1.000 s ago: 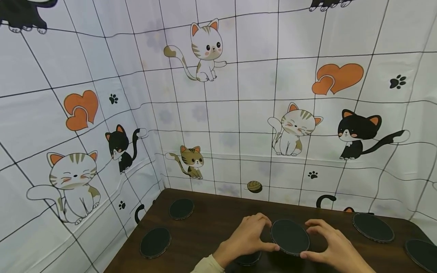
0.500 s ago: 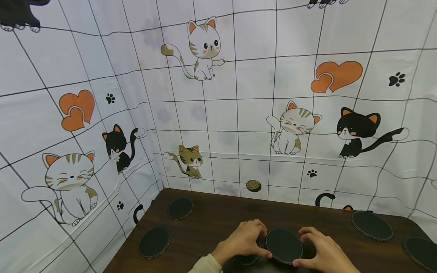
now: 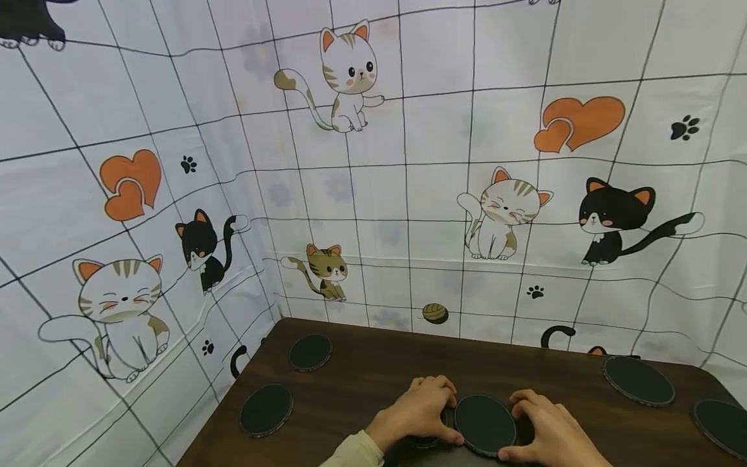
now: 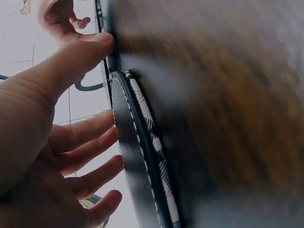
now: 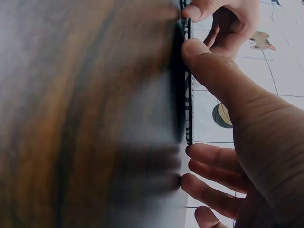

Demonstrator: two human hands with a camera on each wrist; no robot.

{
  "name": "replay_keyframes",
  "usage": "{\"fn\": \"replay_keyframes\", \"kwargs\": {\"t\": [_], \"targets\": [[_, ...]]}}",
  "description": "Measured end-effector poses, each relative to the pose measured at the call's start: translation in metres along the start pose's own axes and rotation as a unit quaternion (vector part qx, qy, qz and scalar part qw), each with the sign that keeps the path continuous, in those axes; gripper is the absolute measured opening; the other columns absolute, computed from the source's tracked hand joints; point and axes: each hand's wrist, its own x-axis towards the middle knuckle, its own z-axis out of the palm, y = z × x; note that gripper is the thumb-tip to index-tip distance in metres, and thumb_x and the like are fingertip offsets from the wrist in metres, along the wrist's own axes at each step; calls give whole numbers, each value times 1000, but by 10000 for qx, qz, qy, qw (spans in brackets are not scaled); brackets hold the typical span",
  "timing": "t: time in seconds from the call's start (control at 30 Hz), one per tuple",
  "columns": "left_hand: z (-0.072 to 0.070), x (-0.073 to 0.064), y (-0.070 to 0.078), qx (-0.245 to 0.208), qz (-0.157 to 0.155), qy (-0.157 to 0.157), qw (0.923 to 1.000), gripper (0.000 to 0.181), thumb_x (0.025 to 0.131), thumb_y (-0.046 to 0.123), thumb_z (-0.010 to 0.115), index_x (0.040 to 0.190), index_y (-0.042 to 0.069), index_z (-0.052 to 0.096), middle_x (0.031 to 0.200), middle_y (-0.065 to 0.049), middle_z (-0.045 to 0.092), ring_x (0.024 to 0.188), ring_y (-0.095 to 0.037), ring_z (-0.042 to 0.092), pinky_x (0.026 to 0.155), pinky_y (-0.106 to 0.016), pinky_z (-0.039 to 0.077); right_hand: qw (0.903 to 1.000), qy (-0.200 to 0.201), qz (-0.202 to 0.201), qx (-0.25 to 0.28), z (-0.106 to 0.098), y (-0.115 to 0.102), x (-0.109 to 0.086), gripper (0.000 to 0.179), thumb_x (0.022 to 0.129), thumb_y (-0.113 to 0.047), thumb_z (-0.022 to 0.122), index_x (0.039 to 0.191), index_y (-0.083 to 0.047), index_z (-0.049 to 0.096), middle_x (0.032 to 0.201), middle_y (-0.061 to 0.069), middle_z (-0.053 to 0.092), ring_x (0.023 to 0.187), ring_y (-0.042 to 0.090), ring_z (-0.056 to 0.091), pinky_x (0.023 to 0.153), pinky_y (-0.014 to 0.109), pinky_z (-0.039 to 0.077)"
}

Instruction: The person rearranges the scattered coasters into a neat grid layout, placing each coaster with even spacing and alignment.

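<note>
Both hands hold a round black coaster (image 3: 485, 425) by opposite sides of its rim, low at the table. The left hand (image 3: 417, 410) has its thumb at the near-left rim and fingertips at the far left. On the right, the right hand (image 3: 551, 429) curves its thumb and fingers round the other side. In the right wrist view the coaster (image 5: 188, 95) shows edge-on, with a patterned side. A second coaster (image 3: 425, 443) lies mostly hidden under the left hand. Seen from the left wrist, that coaster (image 4: 137, 142) has white stitching and a patterned edge near the left fingers.
On the dark wood table (image 3: 362, 370), two similar coasters lie at the left, a far one (image 3: 310, 353) and a nearer one (image 3: 266, 410). Two more lie at the right, one by the back edge (image 3: 639, 380) and one (image 3: 723, 425) cut by the frame. A cat-print cloth (image 3: 373, 194) hangs behind.
The coaster and both hands have come down and slightly to the left since one second ago, with little movement in the last half second. The other coasters stay in place.
</note>
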Motion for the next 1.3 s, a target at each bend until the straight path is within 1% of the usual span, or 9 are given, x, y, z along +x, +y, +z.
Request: {"fn": "replay_keyframes", "kwargs": {"t": [0.13, 0.3, 0.47, 0.6, 0.77, 0.87, 1.03, 1.3], "targets": [[0, 0, 1, 164, -39, 29, 9999, 44, 82, 59, 80, 110, 27, 69, 129, 14, 51, 118, -6, 50, 104, -37, 40, 9998, -45, 150, -123, 3, -2, 1, 65, 66, -72, 83, 100, -18, 68, 124, 5, 57, 104, 30, 57, 84, 63, 45], [1, -1, 3, 299, -159, 30, 9994, 45, 81, 62, 79, 108, 28, 66, 127, 15, 49, 118, -7, 49, 103, -38, 39, 9994, -10, 174, -301, 4, -2, 1, 68, 64, -75, 82, 99, -19, 68, 123, 3, 57, 104, 29, 57, 84, 61, 46], [2, -1, 2, 278, -221, -34, 9994, 45, 81, 63, 78, 107, 29, 64, 129, 14, 48, 121, -7, 47, 103, -39, 39, 9995, -95, 215, -192, 4, -3, -1, 66, 66, -73, 82, 101, -19, 68, 125, 5, 57, 106, 31, 57, 85, 62, 45], [2, -1, 0, 269, -282, -143, 9991, 44, 81, 63, 78, 106, 30, 63, 131, 14, 47, 122, -7, 46, 103, -40, 38, 9998, -119, 108, -143, 3, -3, -3, 62, 68, -72, 82, 100, -20, 68, 125, 5, 57, 106, 32, 56, 83, 61, 46], [1, -1, -2, 263, -247, -154, 9992, 44, 82, 63, 78, 107, 30, 62, 133, 13, 46, 124, -8, 46, 103, -41, 38, 9995, -213, -111, -195, 1, -3, -2, 58, 71, -72, 80, 98, -23, 66, 124, 4, 56, 104, 31, 56, 80, 60, 46], [-1, -2, -3, 229, -202, -158, 9994, 45, 82, 62, 78, 109, 30, 62, 134, 13, 46, 126, -9, 45, 104, -41, 37, 9993, -281, -141, -181, 0, -3, -1, 57, 71, -71, 80, 98, -22, 67, 124, 4, 55, 105, 32, 55, 81, 61, 46], [-4, -4, -3, 156, -182, -230, 9994, 45, 82, 60, 79, 110, 29, 63, 136, 11, 46, 128, -10, 44, 105, -41, 37, 9993, -362, -65, -118, -1, -5, 0, 56, 71, -68, 82, 98, -22, 68, 125, 5, 55, 108, 34, 55, 83, 63, 45], [-8, -6, -4, 188, -203, -355, 9990, 44, 84, 59, 79, 112, 29, 64, 137, 11, 45, 129, -12, 43, 106, -41, 36, 9992, -357, -152, -137, 0, -5, 1, 56, 72, -69, 81, 99, -21, 68, 125, 5, 55, 108, 34, 55, 83, 63, 46]]}}
